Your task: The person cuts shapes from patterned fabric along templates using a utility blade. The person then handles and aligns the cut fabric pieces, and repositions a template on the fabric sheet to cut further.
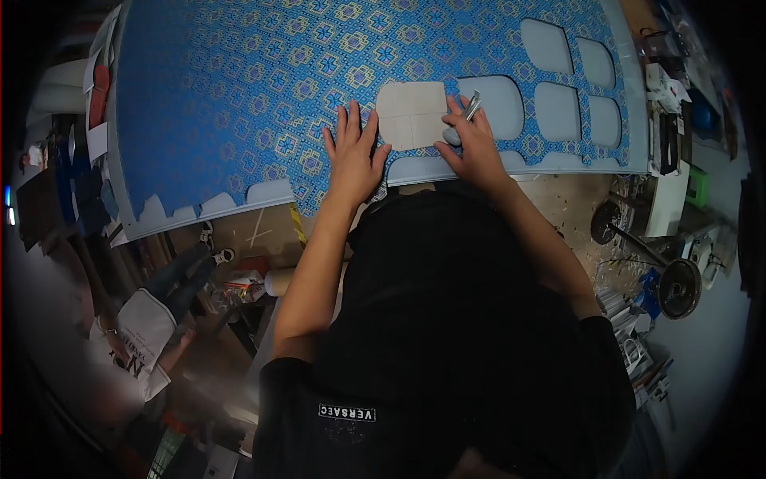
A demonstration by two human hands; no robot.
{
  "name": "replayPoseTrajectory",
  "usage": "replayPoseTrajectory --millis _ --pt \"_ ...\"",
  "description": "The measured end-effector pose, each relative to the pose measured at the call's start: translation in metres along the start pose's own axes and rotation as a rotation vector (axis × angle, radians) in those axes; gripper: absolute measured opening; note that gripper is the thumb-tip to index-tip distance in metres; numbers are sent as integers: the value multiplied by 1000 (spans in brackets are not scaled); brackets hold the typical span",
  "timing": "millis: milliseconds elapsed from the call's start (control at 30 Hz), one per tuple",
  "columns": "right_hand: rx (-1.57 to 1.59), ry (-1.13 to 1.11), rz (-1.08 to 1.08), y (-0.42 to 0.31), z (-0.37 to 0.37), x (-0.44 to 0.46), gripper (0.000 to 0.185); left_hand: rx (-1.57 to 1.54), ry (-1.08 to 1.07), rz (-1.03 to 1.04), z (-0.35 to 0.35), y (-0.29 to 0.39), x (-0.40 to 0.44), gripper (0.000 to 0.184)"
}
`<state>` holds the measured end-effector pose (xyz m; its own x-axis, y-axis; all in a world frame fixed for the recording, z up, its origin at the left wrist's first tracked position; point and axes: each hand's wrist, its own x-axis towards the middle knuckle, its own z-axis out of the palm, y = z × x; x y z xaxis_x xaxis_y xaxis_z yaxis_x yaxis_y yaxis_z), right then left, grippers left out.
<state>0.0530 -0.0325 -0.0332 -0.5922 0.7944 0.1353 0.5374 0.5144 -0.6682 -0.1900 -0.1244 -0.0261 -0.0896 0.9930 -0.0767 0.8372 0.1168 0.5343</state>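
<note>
Sheet: one blue patterned sheet (239, 104), spread over a grey counter (633, 96).

Openings: five rounded openings (556, 112), all in the right part, with the grey surface showing through; four stand in a block, and a larger one lies just beside the template. Scalloped cutaways (270, 191) run along parts of the near edge.

Template: one beige template (412, 112), round-cornered and marked with crossing lines, lying flat on the sheet between the two hands.

Left hand (353, 164): palm down, grip spread, fingers fanned on the sheet, thumb near the template's lower left corner.

Right hand (476, 152): grip closed around a grey hand tool (452, 136), apparently a cutter, its metallic end pointing away from the body; fingertips close to the template's right edge.

Progress, as judged: the right part is largely cut out, leaving narrow patterned strips between openings. The broad area left of the template is whole except at its near edge. No cut line is discernible around the template itself.

Surroundings: a second person in a pale apron (146, 323), at lower left, well apart from the sheet.
</note>
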Motion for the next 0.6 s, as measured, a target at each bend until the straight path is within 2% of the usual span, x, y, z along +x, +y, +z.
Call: replayPoseTrajectory --millis 600 --pt "-11 -26 6 2 -1 14 48 -20 -4 5 -5 -7 16 64"
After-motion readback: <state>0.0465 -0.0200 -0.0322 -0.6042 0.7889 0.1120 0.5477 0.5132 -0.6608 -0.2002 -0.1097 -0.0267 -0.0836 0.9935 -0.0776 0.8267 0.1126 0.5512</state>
